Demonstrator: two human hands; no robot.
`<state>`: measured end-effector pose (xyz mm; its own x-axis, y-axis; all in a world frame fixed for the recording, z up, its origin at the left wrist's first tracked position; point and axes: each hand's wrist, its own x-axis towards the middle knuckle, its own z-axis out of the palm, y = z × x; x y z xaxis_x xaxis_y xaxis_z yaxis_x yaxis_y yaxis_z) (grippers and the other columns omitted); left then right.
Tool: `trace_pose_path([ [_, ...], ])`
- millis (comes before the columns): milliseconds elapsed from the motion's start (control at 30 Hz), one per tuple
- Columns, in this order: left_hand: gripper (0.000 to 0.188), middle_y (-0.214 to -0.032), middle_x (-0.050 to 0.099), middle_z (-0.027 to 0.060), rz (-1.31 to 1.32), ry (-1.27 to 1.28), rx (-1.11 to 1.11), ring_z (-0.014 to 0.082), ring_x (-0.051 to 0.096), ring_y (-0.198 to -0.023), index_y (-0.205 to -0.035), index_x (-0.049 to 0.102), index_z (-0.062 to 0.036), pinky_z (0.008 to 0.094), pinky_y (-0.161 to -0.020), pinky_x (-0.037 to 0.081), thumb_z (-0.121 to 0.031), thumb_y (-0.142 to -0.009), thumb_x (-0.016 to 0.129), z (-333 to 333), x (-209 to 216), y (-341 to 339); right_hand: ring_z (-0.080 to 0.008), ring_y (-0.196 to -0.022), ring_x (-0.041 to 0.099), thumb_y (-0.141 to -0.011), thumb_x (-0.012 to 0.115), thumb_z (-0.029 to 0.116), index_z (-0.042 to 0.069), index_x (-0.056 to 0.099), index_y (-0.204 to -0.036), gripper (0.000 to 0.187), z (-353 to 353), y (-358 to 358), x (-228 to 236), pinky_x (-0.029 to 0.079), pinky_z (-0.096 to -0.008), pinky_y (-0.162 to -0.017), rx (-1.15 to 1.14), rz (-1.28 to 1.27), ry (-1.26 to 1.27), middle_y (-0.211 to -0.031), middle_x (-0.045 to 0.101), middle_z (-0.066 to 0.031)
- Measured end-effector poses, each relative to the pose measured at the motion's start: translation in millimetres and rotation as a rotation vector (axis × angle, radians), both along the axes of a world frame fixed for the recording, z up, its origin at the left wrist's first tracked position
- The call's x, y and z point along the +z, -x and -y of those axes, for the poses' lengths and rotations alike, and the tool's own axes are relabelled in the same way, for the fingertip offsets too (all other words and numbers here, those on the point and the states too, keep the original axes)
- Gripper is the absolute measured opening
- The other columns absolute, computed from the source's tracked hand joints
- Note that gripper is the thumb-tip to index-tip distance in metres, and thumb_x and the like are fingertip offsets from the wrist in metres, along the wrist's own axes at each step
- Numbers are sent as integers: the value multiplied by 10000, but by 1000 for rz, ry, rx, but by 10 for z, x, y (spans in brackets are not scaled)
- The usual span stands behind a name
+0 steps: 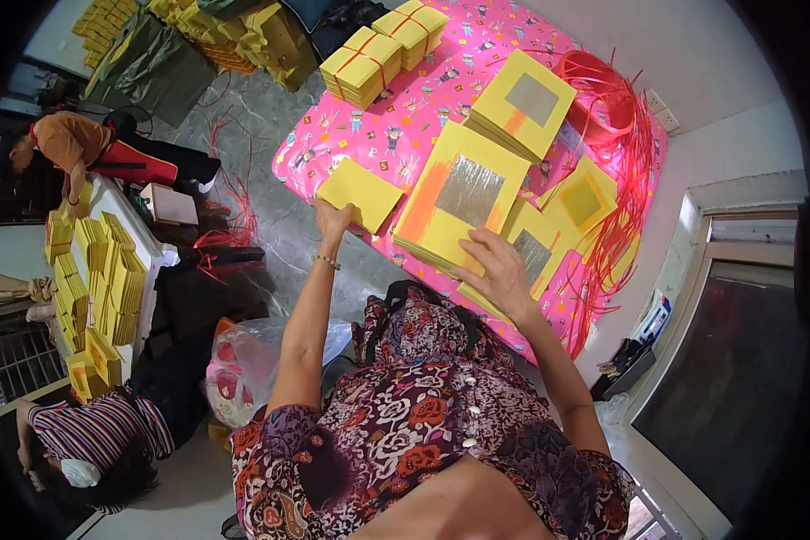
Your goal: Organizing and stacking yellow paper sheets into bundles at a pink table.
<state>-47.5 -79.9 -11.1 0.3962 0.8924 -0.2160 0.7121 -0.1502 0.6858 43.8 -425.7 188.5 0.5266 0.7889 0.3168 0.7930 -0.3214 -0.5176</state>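
Observation:
At the near edge of the pink table, my left hand (pixel 335 219) grips the corner of a small pile of plain yellow paper (pixel 362 193), its fingers partly under the sheets. To the right stands a thick stack of yellow joss paper (pixel 470 187), its top sheet bearing a silver square and an orange smear. My right hand (pixel 495 267) rests at that stack's near right corner, fingers apart and slightly bent, touching the top sheet. Behind it sits another joss paper stack (pixel 524 101) with a silver square. More sheets (pixel 538 241) lie partly under my right hand.
Yellow bundles tied with red strip (pixel 362 65) stand at the table's (pixel 310 144) far left. A tangle of red plastic strips (pixel 616 117) lies along the right wall. Two other people (pixel 72 148) are around a white table (pixel 153 261) of yellow stacks. A plastic bag (pixel 243 360) sits beside my left arm.

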Motion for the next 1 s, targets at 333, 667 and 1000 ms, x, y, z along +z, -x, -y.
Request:
trace_pose_path([
  [333, 708, -1368, 400, 260, -76, -380, -334, 442, 369, -1252, -1364, 447, -20, 541, -1039, 342, -319, -786, 726, 169, 305, 176, -286, -966, 650, -783, 775, 176, 50, 720, -957, 222, -12, 27, -120, 544, -401, -797, 4, -20, -82, -984, 661, -92],
  [667, 433, -1235, 541, 211, 197, -442, -409, 336, 532, -1108, -1283, 569, -48, 446, -928, 446, -225, -897, 655, 268, 693, 113, -258, -789, 646, -830, 732, 153, 42, 733, -818, 112, -71, -36, -122, 521, -364, -692, -95, -321, -124, -821, 666, -84],
  [1000, 325, -923, 623, -19, 587, 705, -592, 41, 587, -776, -1209, 638, -40, 189, -679, 475, -142, -910, 709, 834, 1760, 19, -154, -723, 647, -859, 721, 139, -26, 735, -861, 166, -56, -105, -140, 515, -278, -665, -174, -664, -179, -799, 671, -96],
])
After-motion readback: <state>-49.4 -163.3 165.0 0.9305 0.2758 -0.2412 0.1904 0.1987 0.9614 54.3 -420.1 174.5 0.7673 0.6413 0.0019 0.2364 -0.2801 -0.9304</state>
